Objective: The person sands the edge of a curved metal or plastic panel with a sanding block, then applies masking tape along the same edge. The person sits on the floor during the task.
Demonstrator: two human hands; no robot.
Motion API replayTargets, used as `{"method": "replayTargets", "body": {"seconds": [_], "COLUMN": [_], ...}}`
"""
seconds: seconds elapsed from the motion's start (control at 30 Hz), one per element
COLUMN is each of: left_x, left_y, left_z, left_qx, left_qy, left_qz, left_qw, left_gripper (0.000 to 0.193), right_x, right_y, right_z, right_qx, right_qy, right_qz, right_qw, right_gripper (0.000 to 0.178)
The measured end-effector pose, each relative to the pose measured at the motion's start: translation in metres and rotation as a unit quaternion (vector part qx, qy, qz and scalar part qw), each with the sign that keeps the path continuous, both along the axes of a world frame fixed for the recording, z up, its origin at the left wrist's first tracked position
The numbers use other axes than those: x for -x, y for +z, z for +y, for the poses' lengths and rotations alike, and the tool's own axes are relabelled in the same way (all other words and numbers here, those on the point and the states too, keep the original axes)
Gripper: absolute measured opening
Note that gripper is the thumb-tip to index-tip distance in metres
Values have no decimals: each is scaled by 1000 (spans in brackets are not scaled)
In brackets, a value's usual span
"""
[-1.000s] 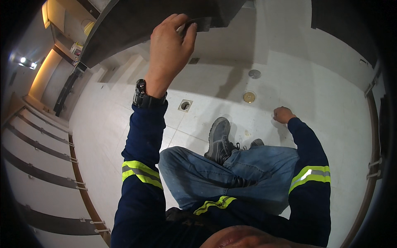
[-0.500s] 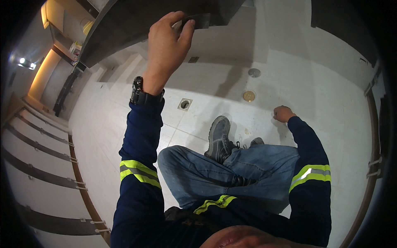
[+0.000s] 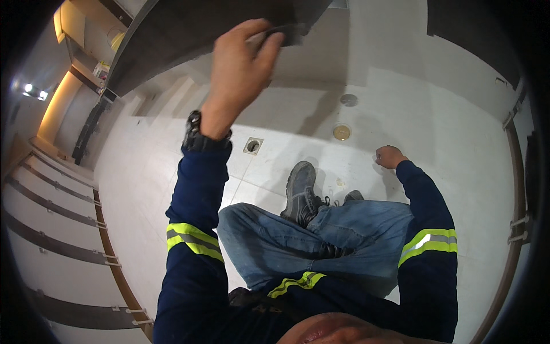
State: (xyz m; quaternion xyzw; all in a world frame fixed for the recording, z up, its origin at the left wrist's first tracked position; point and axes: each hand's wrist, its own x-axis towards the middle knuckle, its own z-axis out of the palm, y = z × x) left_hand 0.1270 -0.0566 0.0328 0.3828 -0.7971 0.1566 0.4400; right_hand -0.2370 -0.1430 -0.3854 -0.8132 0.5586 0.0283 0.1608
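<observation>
At the top, my left hand is closed around a scraper, a thin, flat, dark rectangular blade smeared by motion. Its grip is mostly hidden in the fingers. The blade lies at the edge of a large dark panel; whether it touches cannot be told. A black watch sits on that wrist. My right hand is curled closed over the white floor, right of my shoes. What its fingers hold, if anything, is hidden.
A square floor drain, a brass-coloured round cap and a grey round cover are set in the white tiled floor. Dark-striped white cabinet fronts line the left. My work shoe rests on the floor. Another dark panel hangs upper right.
My left hand has moved a little to the right with the scraper, along the dark panel's edge. My right hand stays in nearly the same place.
</observation>
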Motion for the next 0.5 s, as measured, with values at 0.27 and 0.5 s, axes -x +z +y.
{"method": "replayTargets", "body": {"seconds": [0.27, 0.5], "left_x": [-20, 8], "left_y": [9, 15], "left_z": [-3, 9], "left_qx": [-42, 9], "left_qy": [35, 84], "left_qz": [65, 36], "left_qw": [996, 996], "left_gripper": [33, 32], "right_x": [2, -1], "right_y": [1, 5], "right_z": [0, 0], "right_qx": [23, -1], "right_qy": [7, -8], "right_qz": [22, 21], "right_qw": [999, 1000], "right_gripper": [27, 29]}}
